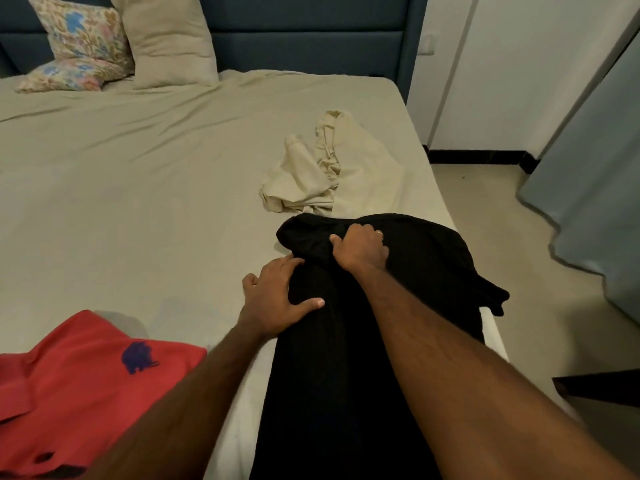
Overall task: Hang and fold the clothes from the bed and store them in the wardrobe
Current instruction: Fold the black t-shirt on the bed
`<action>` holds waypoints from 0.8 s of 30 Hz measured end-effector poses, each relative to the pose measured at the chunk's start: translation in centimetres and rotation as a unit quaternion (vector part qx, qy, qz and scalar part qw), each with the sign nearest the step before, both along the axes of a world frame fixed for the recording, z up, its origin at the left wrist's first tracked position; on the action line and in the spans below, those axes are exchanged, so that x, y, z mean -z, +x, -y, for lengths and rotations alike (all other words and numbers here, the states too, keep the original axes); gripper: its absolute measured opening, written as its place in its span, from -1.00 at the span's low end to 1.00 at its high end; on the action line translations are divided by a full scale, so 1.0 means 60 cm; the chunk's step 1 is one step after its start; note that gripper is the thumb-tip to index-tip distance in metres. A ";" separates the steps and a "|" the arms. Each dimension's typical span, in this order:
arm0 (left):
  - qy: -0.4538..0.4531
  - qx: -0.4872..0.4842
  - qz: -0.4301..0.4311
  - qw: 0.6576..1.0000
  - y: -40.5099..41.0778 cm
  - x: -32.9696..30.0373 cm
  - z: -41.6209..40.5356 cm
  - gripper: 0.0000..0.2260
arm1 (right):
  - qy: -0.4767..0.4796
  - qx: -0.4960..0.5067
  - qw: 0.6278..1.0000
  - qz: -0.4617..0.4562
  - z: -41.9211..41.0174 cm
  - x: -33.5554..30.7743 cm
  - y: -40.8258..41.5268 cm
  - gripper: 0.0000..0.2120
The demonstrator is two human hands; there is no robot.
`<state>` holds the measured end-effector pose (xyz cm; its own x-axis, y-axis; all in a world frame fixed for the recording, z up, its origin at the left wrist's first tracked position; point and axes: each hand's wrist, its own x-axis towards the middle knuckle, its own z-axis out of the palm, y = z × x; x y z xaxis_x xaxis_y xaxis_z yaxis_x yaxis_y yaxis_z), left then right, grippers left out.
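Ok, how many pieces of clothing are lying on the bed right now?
3. A black garment under both hands at the bed's near right edge, a crumpled cream garment just beyond it, and a red polo shirt at the near left. More may lie outside the view.

You have a black garment (346, 341) spread lengthwise along the lower centre of the frame, its far end bunched at mid-frame and one corner drooping over the mattress edge on the right. Just beyond it, right of centre, lies a crumpled cream garment (322, 168). A red polo shirt (79, 386) with a dark blue chest emblem lies flat at lower left.
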<state>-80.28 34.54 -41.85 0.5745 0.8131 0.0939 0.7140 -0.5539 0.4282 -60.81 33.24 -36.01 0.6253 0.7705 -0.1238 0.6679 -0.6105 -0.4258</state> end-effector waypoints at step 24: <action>0.093 0.145 -0.061 0.983 0.089 -0.107 -0.087 -0.19 | 0.235 -0.061 0.945 -0.220 0.144 0.069 0.084 -0.64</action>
